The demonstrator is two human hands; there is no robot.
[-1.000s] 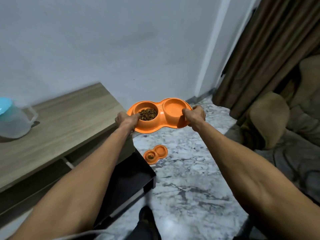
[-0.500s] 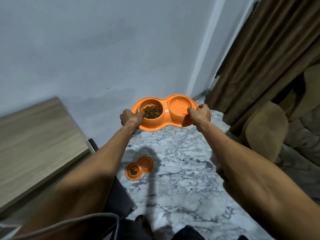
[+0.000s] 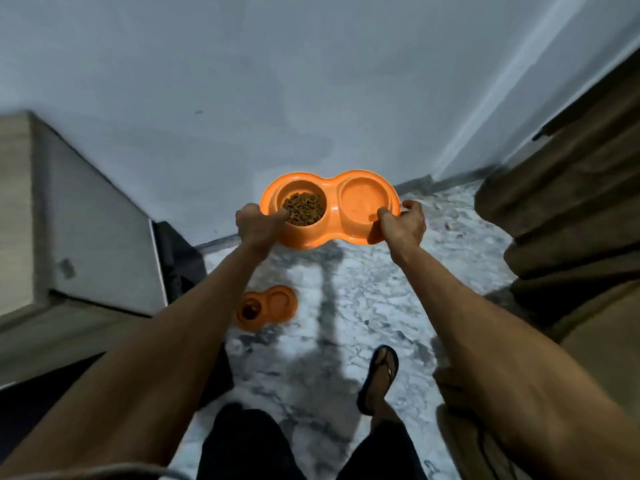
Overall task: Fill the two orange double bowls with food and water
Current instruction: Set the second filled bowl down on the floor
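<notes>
I hold an orange double bowl (image 3: pixel 332 199) level in front of me, above the floor. Its left cup holds brown kibble (image 3: pixel 304 208); whether its right cup holds water I cannot tell. My left hand (image 3: pixel 258 225) grips the bowl's left end, thumb over the rim. My right hand (image 3: pixel 403 221) grips the right end the same way. A second orange double bowl (image 3: pixel 266 307) lies on the marble floor below, with dark kibble in its left cup; the contents of its right cup are unclear.
A wooden cabinet (image 3: pixel 79 244) stands at the left against the grey wall. Brown curtains (image 3: pixel 571 188) and a brown cushion fill the right side. My sandalled foot (image 3: pixel 379 377) is on the marble floor (image 3: pixel 374 299) between them.
I have turned and stepped away from the cabinet top with the bowl in both hands. The view now tilts down at the floor, and the jug on the cabinet has left the view.
</notes>
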